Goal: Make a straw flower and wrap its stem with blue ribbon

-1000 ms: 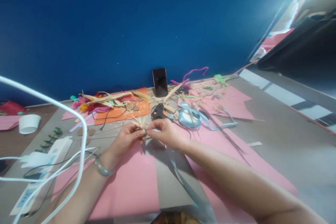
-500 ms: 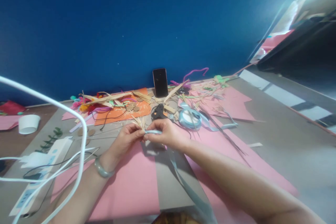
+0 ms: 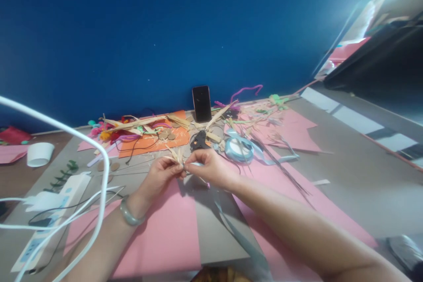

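Note:
My left hand pinches a small bundle of pale straw-like strips, whose ends fan out above the fingers. Touching the base of that bundle, my right hand is closed on a light blue ribbon. The ribbon trails down from below this hand to the table's near edge. Just beyond my right hand lies a roll of the same blue ribbon. A black tool, perhaps a glue gun, lies behind my fingers.
A dark phone leans against the blue wall. Dried strips and craft bits cover an orange sheet. Pink sheets lie under my forearms. At left are a power strip, white cables and a white cup.
My right fingers have shifted slightly, and less ribbon shows between them. The white cup at left has moved a little to the right. A shoe-like object has appeared at lower right.

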Demonstrator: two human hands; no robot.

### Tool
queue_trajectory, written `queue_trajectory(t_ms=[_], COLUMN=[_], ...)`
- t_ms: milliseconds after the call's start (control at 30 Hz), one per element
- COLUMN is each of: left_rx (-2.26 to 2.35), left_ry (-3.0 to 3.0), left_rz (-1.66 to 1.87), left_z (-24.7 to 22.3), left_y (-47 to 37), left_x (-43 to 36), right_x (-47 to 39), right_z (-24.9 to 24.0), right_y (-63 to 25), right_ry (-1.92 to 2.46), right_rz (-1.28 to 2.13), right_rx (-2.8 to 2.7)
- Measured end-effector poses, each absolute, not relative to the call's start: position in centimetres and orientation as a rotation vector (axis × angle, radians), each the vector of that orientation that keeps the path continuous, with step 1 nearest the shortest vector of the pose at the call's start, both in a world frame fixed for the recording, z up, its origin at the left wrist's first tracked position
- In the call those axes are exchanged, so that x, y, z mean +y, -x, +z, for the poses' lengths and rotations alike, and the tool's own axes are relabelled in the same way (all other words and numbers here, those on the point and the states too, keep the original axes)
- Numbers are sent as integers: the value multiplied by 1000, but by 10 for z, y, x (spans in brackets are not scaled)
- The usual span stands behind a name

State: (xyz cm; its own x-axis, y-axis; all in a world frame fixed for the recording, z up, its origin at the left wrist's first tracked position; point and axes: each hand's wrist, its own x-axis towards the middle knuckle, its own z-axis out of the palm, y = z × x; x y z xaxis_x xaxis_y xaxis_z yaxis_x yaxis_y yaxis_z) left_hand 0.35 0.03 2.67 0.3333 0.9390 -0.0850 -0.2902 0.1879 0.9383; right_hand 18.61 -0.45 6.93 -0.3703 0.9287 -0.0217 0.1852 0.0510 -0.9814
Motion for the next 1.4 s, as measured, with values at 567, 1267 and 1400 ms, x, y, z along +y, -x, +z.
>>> queue_trajectory(t_ms=[567,1267,1400], left_rx=[890,771,770], left_ry=[-976,-958,-994], left_rz=[1172,998,988], left_z=[28,25,31], left_y=[-11,1,-1], left_x=[-9,2,-1], right_x=[-20,-7,-7], right_z=[43,53,50], right_y=[-174,-182,-183], right_ry=[1042,919,818], right_rz=[623,1458,1626], right_rx=[-1844,-1511,-1410])
